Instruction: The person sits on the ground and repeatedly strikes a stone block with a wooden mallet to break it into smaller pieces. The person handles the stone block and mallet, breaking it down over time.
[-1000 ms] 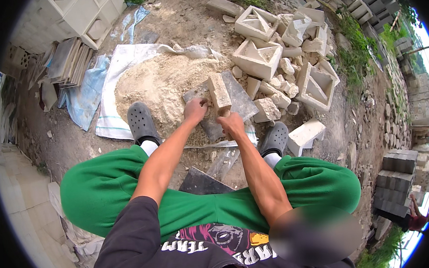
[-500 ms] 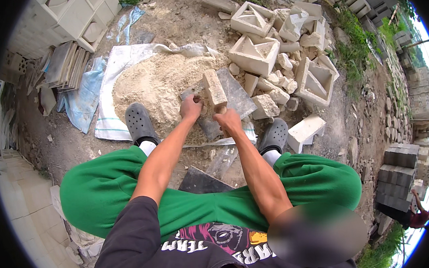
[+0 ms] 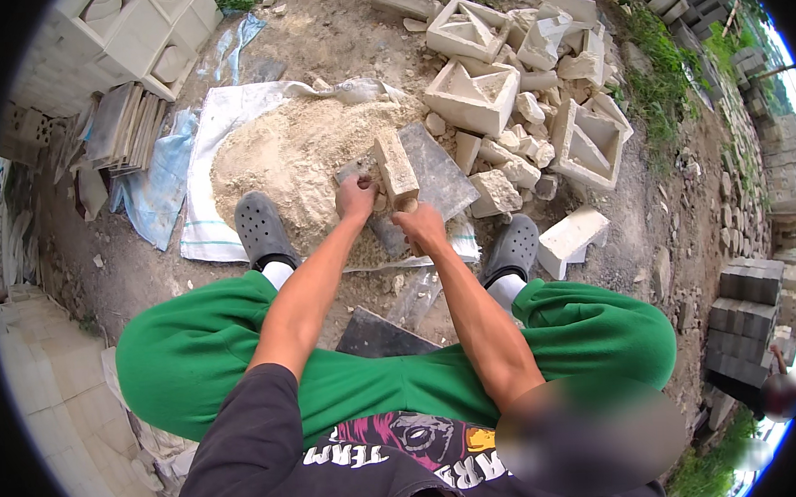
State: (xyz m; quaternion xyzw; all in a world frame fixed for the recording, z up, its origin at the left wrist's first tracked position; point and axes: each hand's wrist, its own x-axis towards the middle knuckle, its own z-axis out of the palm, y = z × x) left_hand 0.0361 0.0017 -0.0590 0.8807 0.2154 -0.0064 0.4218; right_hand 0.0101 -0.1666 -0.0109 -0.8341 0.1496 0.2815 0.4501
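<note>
Grasping mallet (image 3: 397, 166) by handle with fingers of right hand (image 3: 422, 226). Pointing mallet's head just beyond them, long axis straight ahead, slightly leftward, over dark slab (image 3: 439, 170). Just left of head: left hand (image 3: 356, 198), with curled fingers; cannot tell whether holding anything.

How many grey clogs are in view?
2: the left clog at the lower left of the pale powder heap, the right clog just left of a pale block. None seem hidden.
</note>
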